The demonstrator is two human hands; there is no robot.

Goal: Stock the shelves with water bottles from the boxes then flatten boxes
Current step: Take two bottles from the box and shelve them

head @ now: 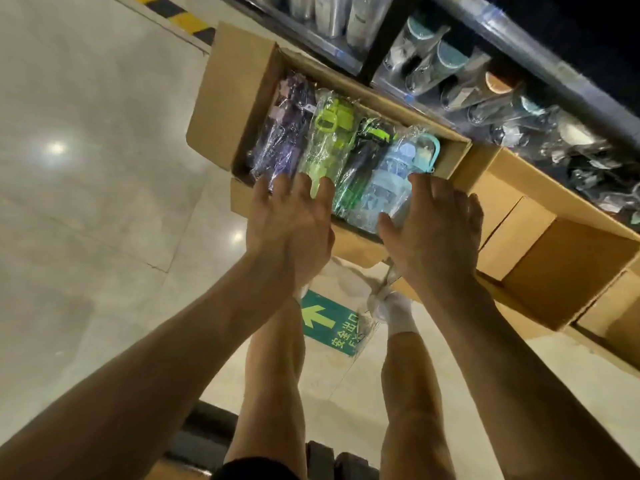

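Note:
An open cardboard box [221, 109] on the floor holds plastic-wrapped water bottles lying side by side: a purple one [280, 140], a lime green one [327, 140], a dark green one [363, 157] and a light blue one [391, 178]. My left hand [294, 216] hovers with straight, spread fingers over the near ends of the purple and lime bottles. My right hand [436, 230] curls around the near end of the light blue bottle, thumb on its left side. Whether the left fingers touch the wrap is unclear.
A dark metal shelf [485, 39] at the top right carries several wrapped bottles. A second, empty cardboard box [561, 271] lies to the right. A green floor arrow sign [329, 323] and loose plastic wrap lie by my feet. Glossy floor stretches left.

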